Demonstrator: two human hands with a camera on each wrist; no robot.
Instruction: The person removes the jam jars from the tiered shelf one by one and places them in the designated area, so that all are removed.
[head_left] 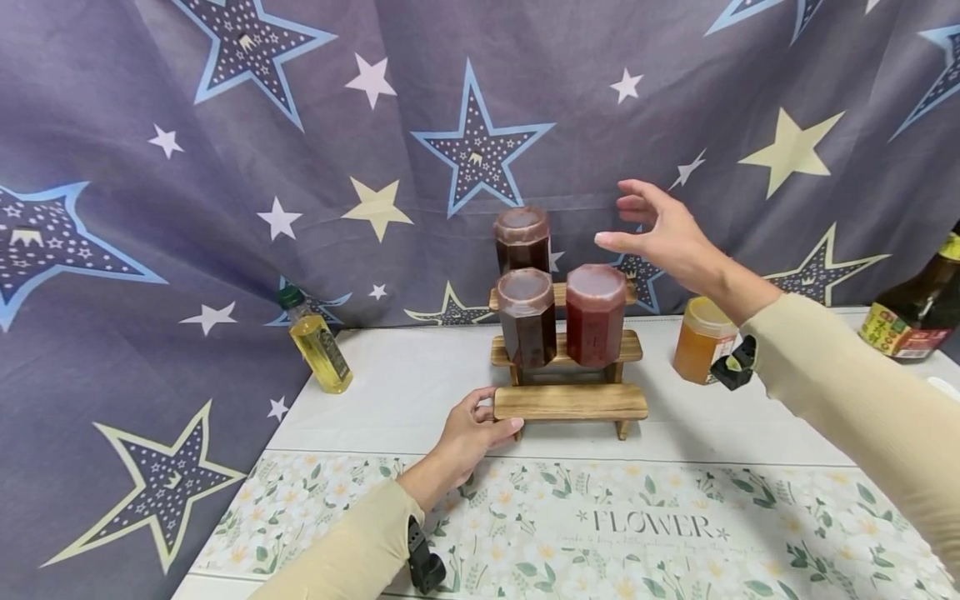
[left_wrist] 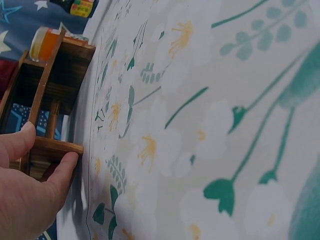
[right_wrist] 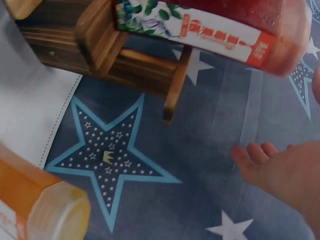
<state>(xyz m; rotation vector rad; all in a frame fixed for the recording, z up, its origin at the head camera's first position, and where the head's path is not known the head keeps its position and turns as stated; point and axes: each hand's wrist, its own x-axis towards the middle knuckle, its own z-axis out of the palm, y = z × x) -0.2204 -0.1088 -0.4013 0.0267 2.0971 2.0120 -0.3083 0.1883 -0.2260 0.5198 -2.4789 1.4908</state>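
A three-tier wooden step rack (head_left: 570, 402) stands on the table. My left hand (head_left: 465, 433) grips the left end of its lowest step, thumb at the front edge; the left wrist view shows thumb and fingers around the wood (left_wrist: 57, 145). One dark jar (head_left: 522, 246) sits on the top tier at the left. On the middle tier, another dark jar (head_left: 527, 321) stands left of a red jar (head_left: 595, 317), whose printed label shows in the right wrist view. My right hand (head_left: 663, 229) is raised right of the jars, thumb and fingers apart, holding nothing.
An amber jar (head_left: 701, 337) with a yellow lid stands right of the rack, below my right forearm. A small oil bottle (head_left: 321, 346) is at the left, a large dark bottle (head_left: 911, 304) at the far right. A star-patterned curtain (head_left: 420, 75) hangs close behind.
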